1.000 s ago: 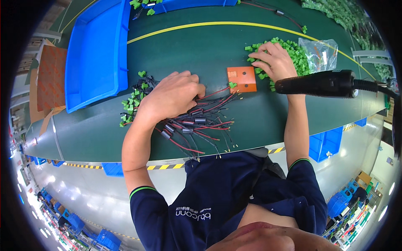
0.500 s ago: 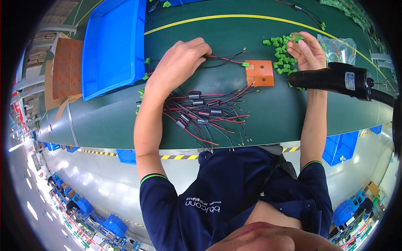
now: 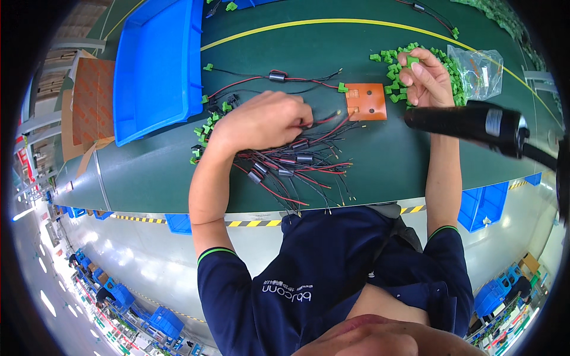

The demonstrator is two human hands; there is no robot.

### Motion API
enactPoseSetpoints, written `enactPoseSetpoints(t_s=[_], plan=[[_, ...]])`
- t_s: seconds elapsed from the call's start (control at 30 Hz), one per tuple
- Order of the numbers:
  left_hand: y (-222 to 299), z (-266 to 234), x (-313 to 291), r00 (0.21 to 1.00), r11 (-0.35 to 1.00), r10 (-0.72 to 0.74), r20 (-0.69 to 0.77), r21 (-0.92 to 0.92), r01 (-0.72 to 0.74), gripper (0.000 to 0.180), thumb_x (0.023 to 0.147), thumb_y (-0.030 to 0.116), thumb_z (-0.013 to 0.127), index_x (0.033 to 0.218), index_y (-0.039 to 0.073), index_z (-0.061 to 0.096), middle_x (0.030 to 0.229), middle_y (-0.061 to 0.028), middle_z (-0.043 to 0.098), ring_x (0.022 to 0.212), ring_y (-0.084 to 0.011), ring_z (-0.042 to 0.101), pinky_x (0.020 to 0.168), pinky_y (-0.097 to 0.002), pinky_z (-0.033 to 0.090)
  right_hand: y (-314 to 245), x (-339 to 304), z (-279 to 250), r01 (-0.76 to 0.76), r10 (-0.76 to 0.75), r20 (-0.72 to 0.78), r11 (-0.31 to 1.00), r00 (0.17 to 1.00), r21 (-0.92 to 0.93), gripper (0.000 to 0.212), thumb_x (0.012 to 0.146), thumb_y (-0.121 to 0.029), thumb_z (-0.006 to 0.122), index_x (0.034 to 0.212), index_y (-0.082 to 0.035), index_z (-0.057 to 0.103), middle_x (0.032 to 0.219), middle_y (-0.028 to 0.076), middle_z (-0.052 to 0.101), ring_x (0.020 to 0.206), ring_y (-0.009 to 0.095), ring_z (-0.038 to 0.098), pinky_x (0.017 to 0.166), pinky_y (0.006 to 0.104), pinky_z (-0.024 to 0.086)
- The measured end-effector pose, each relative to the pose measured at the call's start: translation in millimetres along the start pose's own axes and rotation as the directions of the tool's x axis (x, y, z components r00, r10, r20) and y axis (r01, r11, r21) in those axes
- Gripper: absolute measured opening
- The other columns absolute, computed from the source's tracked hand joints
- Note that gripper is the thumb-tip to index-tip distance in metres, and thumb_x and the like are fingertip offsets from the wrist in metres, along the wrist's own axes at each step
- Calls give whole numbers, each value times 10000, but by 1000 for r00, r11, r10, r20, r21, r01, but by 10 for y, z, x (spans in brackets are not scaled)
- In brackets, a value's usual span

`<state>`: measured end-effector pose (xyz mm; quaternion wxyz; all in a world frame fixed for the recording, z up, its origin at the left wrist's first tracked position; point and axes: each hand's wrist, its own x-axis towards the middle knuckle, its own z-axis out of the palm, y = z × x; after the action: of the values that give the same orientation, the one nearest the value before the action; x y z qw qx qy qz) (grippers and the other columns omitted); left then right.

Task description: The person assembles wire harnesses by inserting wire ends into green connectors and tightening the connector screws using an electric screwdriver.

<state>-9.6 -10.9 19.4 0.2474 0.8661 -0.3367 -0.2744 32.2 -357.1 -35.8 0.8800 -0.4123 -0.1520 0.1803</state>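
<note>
My left hand (image 3: 267, 118) is closed on a red wire (image 3: 323, 120) at the top of a heap of red and black wire leads (image 3: 291, 163) with dark cylinders on them. Past that hand lies a separate wire lead with a dark cylinder (image 3: 277, 76), its right-end green connector (image 3: 342, 88) beside the orange block (image 3: 374, 102). My right hand (image 3: 432, 82) pinches a green terminal connector (image 3: 412, 61) between thumb and fingers. It hovers over a pile of green connectors (image 3: 454, 74). More green connectors (image 3: 205, 130) sit at the left ends of the heaped leads.
A blue bin (image 3: 157, 71) stands at the left, beside a cardboard box (image 3: 92, 101). A black cylindrical tool on an arm (image 3: 463, 121) juts in from the right, over my right forearm. Behind it lies a clear plastic bag (image 3: 482, 74). Another lead (image 3: 418, 8) is at the far edge.
My left hand has come nearer, from the single lead to the heap, leaving that lead on the table. My right hand has shifted slightly left with its green connector.
</note>
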Motion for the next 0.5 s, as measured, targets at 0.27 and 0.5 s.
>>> enactPoseSetpoints(t_s=[0.27,0.5], plan=[[-260,3,115,989,929,96,-109,-348,-129,299,997,274,718,1035,-22,696,907,-75,614,823,-206,590,752,-328,479,191,-4,279,-117,147,67,937,987,-330,277,1005,-34,640,1281,-43,654,1124,124,662,960,183,646,811,309,568],[-243,91,192,998,699,-5,-60,-714,-39,261,1075,260,615,1117,8,668,1007,-60,737,906,-133,682,791,-279,543,244,-16,454,-195,232,28,873,972,-446,259,995,4,666,1252,38,664,1150,131,718,1060,193,704,982,330,568]])
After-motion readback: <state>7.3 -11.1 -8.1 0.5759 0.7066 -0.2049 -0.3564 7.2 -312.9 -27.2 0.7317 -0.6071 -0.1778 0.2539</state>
